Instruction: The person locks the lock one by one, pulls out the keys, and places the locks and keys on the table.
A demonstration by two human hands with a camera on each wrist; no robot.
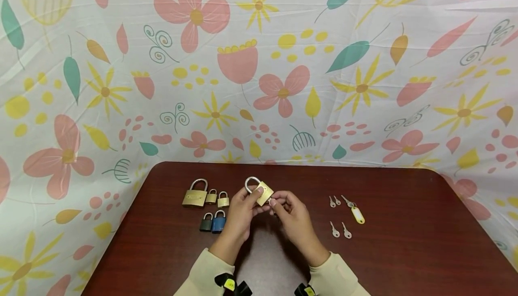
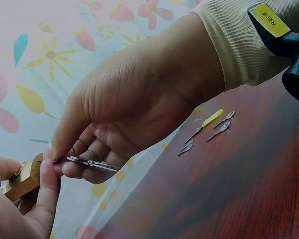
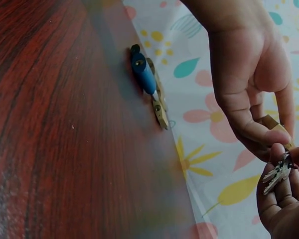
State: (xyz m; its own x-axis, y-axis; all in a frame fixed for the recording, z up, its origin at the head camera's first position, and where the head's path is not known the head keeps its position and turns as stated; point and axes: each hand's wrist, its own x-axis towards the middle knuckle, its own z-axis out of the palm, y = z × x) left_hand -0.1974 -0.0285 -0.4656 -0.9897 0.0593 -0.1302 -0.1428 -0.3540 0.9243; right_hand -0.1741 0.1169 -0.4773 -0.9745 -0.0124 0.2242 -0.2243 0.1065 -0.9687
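My left hand [image 1: 240, 213] grips a brass padlock [image 1: 265, 193] above the table, its silver shackle pointing up and left. Close against the padlock's lower end, my right hand [image 1: 293, 215] pinches a key between thumb and forefinger. More silver keys [image 3: 278, 174] hang from the same bunch across the curled right fingers, as the right wrist view shows. In the left wrist view the pinching fingertips meet the brass body [image 2: 25, 180] at its end face. The pinched key's blade is hidden, so I cannot tell whether it sits in the keyhole.
Left of my hands stand a large brass padlock [image 1: 195, 198], two small brass padlocks [image 1: 223, 200], a black padlock [image 1: 206, 224] and a blue padlock [image 1: 219, 224]. Several loose keys [image 1: 335, 230] and a key with a yellow tag [image 1: 358, 215] lie at right. A floral cloth hangs behind the table.
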